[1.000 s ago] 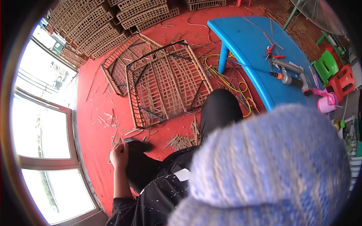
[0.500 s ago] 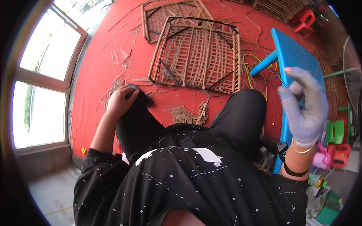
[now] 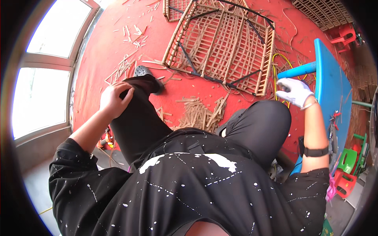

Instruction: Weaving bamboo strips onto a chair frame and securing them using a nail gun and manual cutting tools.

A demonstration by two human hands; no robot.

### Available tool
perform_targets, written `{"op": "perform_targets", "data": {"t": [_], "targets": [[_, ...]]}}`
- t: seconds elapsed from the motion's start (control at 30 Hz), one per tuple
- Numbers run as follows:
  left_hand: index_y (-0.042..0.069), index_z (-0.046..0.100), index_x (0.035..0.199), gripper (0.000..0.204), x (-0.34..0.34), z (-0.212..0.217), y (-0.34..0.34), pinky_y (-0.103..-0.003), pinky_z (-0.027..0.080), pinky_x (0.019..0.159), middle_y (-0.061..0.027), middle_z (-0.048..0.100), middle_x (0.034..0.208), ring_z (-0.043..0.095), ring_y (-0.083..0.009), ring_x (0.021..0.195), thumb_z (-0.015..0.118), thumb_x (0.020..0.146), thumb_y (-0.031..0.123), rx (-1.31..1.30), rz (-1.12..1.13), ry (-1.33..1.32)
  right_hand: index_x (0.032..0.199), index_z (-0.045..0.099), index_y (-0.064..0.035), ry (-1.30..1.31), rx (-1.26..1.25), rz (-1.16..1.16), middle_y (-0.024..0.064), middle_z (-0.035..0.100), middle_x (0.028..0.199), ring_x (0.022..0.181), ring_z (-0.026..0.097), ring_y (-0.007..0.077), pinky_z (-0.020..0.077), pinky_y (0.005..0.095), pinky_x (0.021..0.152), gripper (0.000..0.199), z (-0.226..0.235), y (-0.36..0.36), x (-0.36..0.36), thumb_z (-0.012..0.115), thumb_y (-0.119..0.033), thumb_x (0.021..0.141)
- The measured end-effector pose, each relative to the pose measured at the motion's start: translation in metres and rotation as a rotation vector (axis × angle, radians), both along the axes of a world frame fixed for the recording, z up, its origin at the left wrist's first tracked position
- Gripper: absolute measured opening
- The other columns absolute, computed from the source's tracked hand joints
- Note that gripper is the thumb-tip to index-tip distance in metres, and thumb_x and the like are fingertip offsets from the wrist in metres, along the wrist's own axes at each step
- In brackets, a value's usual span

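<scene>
While the bare left hand [image 3: 116, 101] rests spread at 10 o'clock | gloved right hand [image 3: 295, 92], 2 o'clock, curls, grip unclear | woven lattice panel [image 3: 213, 42], 1 o'clock | loose slats [image 3: 195, 115] could skid underfoot

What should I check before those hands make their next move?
1. Left hand bare and resting on left knee: ok.
2. Right hand gloved in white: ok.
3. Right palm empty: cannot tell; the curled fingers hide it.
4. Woven lattice frame apart from both hands: ok.
5. Red floor free of cut strips: not ok; they lie scattered and piled.
</scene>
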State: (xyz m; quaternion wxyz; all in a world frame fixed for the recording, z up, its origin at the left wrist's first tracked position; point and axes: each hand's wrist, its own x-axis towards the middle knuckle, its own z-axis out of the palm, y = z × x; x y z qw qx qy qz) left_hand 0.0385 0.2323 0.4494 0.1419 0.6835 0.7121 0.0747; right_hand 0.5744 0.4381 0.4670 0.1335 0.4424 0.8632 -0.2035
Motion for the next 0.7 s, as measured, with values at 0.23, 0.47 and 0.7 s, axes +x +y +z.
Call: {"op": "perform_targets", "data": {"t": [0.23,0.47,0.7], "targets": [[0.003,0.066,0.088,0.012,-0.005,-0.002,-0.002,-0.037,0.049,0.087,-0.011,0.067,0.093,0.063,-0.0295,0.097,0.057,0.081,0.009,-0.021,-0.037,-0.076,0.103,0.063,-0.0078,-0.087,-0.158,-0.051,0.0132,0.068,0.093,0.088,0.065,0.0302,0.0517,0.0378,0.08,0.037,-0.107,0.071,-0.018,0.061,-0.039,0.084],[-0.001,0.063,0.095,0.019,-0.004,-0.005,-0.016,-0.039,0.045,0.093,-0.0133,0.066,0.099,0.061,-0.0318,0.102,0.052,0.08,-0.001,-0.056,-0.094,-0.161,0.1,0.065,-0.0017,-0.168,-0.236,-0.096,0.0176,0.068,0.096,0.093,0.065,0.0329,0.0509,0.0375,0.083,0.04,-0.218,0.11,0.043,0.064,-0.038,0.083],[-0.002,0.061,0.098,0.026,0.004,-0.019,-0.042,-0.041,0.044,0.094,-0.0161,0.064,0.102,0.059,-0.0356,0.103,0.052,0.074,0.002,-0.116,-0.101,-0.19,0.098,0.066,-0.0026,-0.284,-0.383,-0.066,0.0152,0.069,0.092,0.088,0.066,0.0254,0.0508,0.035,0.08,0.035,-0.282,0.084,0.032,0.067,-0.034,0.083]]}}
